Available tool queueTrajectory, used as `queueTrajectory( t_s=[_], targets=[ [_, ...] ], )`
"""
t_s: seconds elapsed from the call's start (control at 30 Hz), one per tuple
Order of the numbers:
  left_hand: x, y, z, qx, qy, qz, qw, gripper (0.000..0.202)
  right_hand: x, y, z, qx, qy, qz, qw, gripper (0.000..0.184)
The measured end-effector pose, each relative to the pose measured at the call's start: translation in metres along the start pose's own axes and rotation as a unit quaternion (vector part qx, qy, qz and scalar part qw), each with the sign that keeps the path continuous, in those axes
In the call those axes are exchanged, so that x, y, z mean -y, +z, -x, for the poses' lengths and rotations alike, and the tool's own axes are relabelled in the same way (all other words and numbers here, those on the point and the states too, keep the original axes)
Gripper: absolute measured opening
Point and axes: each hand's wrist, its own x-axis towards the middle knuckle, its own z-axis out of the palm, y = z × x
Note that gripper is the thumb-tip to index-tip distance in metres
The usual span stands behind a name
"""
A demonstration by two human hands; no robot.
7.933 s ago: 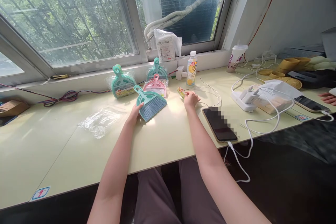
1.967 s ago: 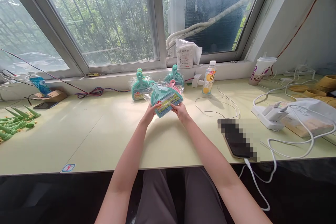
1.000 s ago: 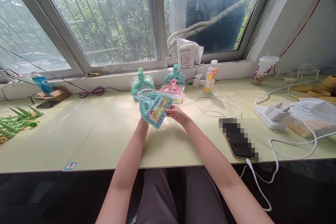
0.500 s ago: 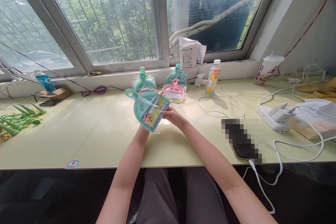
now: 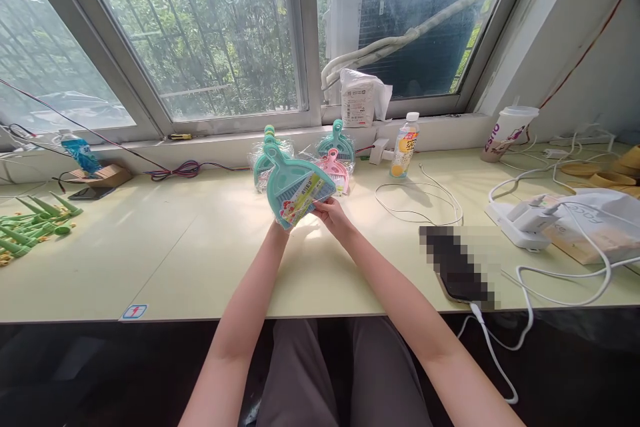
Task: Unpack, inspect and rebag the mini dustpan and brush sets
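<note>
A turquoise toy-sized dustpan and brush set (image 5: 295, 188) in clear wrapping is held up over the table, its handle pointing up and left. A yellow printed label lies across its grey-blue bristles. My right hand (image 5: 330, 212) is closed, pinching the set at its lower right corner. From behind and below, my left hand (image 5: 283, 227) supports the set; only the wrist part shows, and the fingers are hidden. Just behind stand a pink dustpan set (image 5: 334, 167), another turquoise dustpan set (image 5: 336, 142) and a wrapped turquoise stack (image 5: 261, 163), partly covered by the held one.
Right of the sets stand a juice bottle (image 5: 405, 147) and a lidded cup (image 5: 509, 133). A phone (image 5: 457, 273) on a white cable and a power strip (image 5: 525, 227) lie on the right. Green plastic pieces (image 5: 35, 227) lie at the left; a blue-labelled bottle (image 5: 81, 153) is behind.
The held dustpan set has moved slightly away from me, up and right, and its handle has turned more upright. Both hands moved with it. The view has shifted slightly.
</note>
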Motion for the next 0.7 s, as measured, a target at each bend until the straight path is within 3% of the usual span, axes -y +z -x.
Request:
queueTrajectory(
  t_s=[0.1,0.17,0.23,0.33,0.5,0.7],
  targets=[
    [-0.002,-0.002,0.001,0.019,0.023,0.082,0.996,0.062,0.003,-0.013,-0.008,-0.076,-0.036,-0.024,0.996,0.025],
    [-0.001,-0.001,0.0,0.028,0.03,0.085,0.996,0.058,0.007,-0.021,-0.011,-0.097,-0.042,-0.027,0.994,0.026],
    [0.005,0.001,-0.002,0.014,0.04,0.062,0.997,0.051,0.012,-0.026,-0.012,-0.078,-0.034,-0.016,0.996,0.026],
    [0.016,0.004,-0.006,-0.026,0.056,0.035,0.997,0.059,0.016,-0.032,-0.012,-0.031,-0.014,0.007,0.999,0.029],
    [0.022,0.01,-0.003,-0.047,0.085,0.034,0.995,0.073,0.014,-0.035,-0.014,-0.037,-0.024,0.029,0.999,0.038],
    [0.021,0.016,0.0,-0.07,0.118,0.032,0.99,0.075,0.014,-0.035,-0.014,-0.015,-0.035,0.026,0.999,0.039]
  ],
)
